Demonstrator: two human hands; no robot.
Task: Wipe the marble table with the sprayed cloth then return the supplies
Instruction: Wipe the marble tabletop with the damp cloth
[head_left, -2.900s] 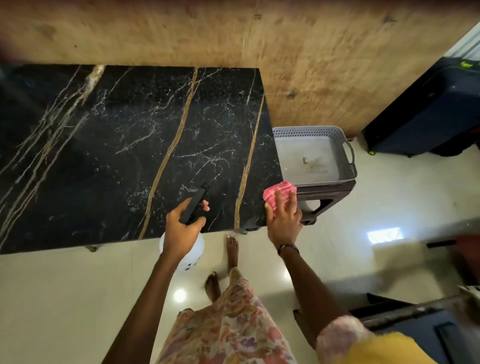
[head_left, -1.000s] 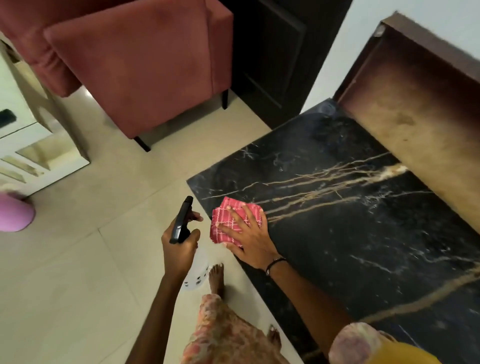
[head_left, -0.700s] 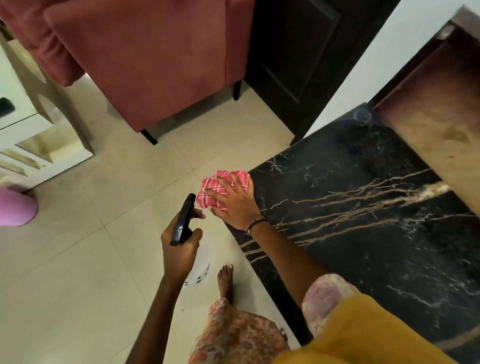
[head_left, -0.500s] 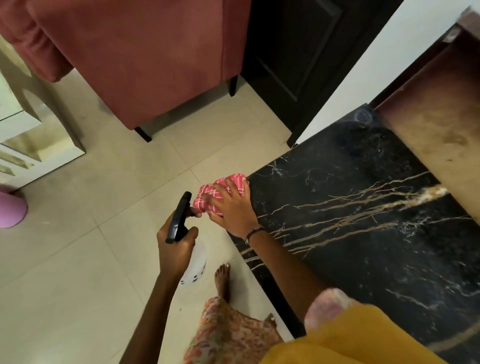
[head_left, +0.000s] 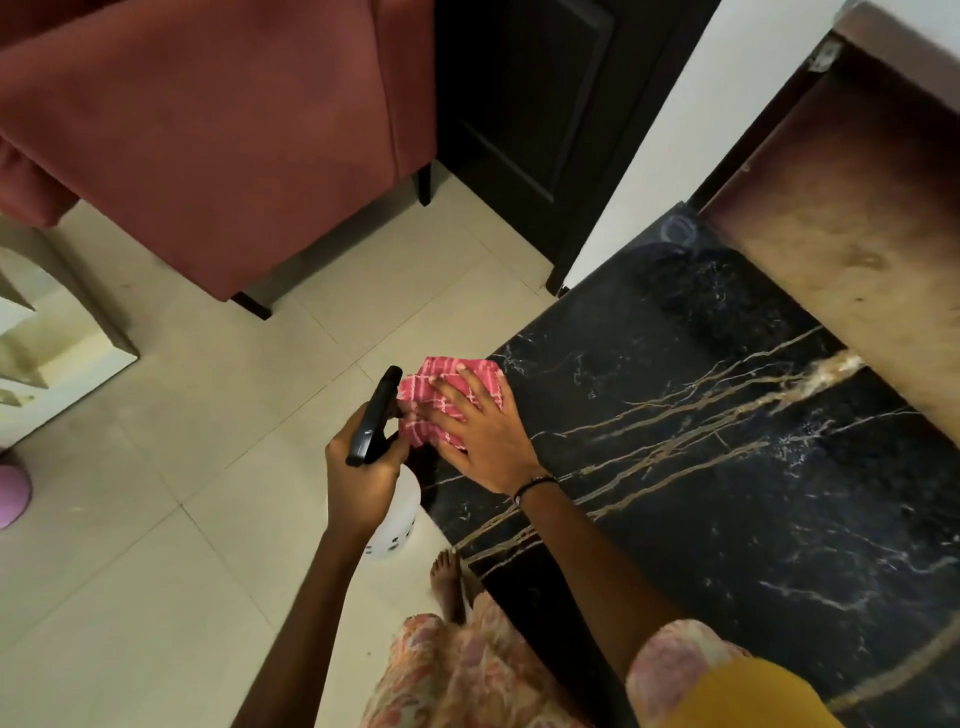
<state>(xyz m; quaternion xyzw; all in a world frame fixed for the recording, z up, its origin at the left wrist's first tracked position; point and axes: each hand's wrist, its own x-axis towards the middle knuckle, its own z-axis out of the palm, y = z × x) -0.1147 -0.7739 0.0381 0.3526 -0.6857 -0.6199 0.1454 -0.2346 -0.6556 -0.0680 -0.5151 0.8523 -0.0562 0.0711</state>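
Note:
The black marble table (head_left: 727, 467) with gold veins fills the right side. A pink checked cloth (head_left: 434, 387) lies at its near left corner, and my right hand (head_left: 483, 436) presses flat on top of it. My left hand (head_left: 363, 478) hangs over the floor just left of that corner, gripping a spray bottle (head_left: 392, 530) with a white body and a black trigger head. The bottle's nozzle almost touches the cloth. My hand hides most of the bottle's body.
A red upholstered armchair (head_left: 218, 140) stands on the tiled floor at the upper left. Beyond the table's far corner is a dark door (head_left: 535, 109). A tan wooden board (head_left: 852, 239) borders the table's far side. My bare foot (head_left: 447, 577) is beside the table edge.
The view swung from the table's right end to its left corner. My right hand slid the cloth to that corner's edge and a little back onto the marble. The bottle stayed in my left hand.

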